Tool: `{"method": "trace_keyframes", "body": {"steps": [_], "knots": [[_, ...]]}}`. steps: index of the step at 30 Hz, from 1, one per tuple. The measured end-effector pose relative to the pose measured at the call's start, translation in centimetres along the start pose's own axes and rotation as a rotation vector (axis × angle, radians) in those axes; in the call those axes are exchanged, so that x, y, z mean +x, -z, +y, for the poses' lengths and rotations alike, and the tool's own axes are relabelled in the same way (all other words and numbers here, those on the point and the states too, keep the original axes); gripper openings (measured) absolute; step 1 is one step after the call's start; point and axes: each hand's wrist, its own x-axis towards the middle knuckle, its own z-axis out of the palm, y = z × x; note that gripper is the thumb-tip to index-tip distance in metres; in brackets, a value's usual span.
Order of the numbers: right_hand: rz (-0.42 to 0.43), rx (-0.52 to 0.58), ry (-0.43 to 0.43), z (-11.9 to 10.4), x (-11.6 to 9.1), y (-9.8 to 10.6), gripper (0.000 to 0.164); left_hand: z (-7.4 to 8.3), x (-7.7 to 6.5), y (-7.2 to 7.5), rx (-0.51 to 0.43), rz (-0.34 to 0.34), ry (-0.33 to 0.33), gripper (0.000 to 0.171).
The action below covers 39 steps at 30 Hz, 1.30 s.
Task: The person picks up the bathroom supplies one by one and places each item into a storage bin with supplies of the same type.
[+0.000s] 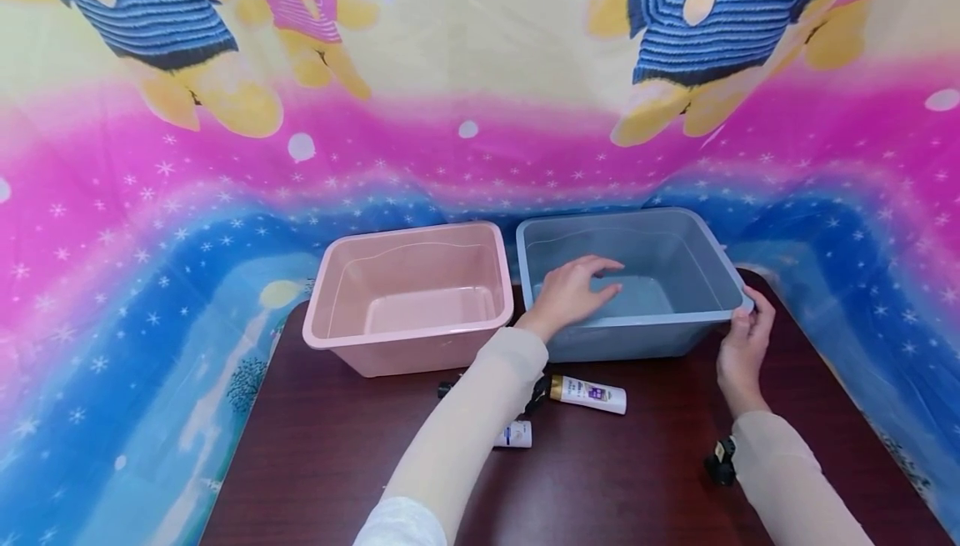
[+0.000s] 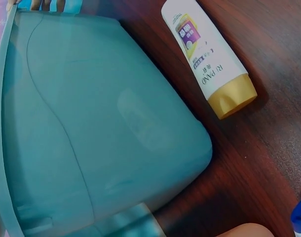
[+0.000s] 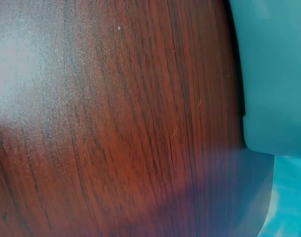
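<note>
A grey-blue plastic basin [image 1: 630, 339] stands at the right back of the table. My right hand [image 1: 745, 350] grips its front right corner, fingers over the rim and thumb on the near side. Above the basin's front left rim reaches my left hand [image 1: 573, 292], its fingers loosely spread and holding nothing. In the left wrist view, the basin's side [image 2: 106, 123] fills the left, and a white bottle with a gold cap [image 2: 207, 54] lies beside it. The right wrist view catches only a basin corner [image 3: 276, 74]; the right hand is out of that frame.
A pink basin [image 1: 420, 342] stands to the left of the grey-blue one. On the dark wood table [image 1: 637, 479], a second white bottle [image 1: 515, 434] lies partly hidden by my left forearm. A patterned cloth [image 1: 480, 154] hangs behind.
</note>
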Motion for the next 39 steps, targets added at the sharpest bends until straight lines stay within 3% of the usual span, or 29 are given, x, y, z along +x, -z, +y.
{"method": "trace_keyframes", "body": {"steps": [15,25,34,39], "knots": [[-0.006,0.011,0.004,0.1,0.1,0.1,0.056,0.0,-1.3,0.4,-0.007,0.047,-0.151,0.034],[-0.012,0.012,0.005,0.2,0.1,0.1,0.052,0.9,-2.3,0.7,-0.032,0.098,-0.239,0.034],[-0.011,0.0,-0.001,0.3,0.1,0.2,0.059,1.6,-3.0,1.3,-0.011,0.122,-0.313,0.034],[-0.011,-0.029,-0.017,-0.8,-0.1,-0.1,0.057,2.2,-3.6,1.6,0.0,0.135,-0.343,0.034]]}}
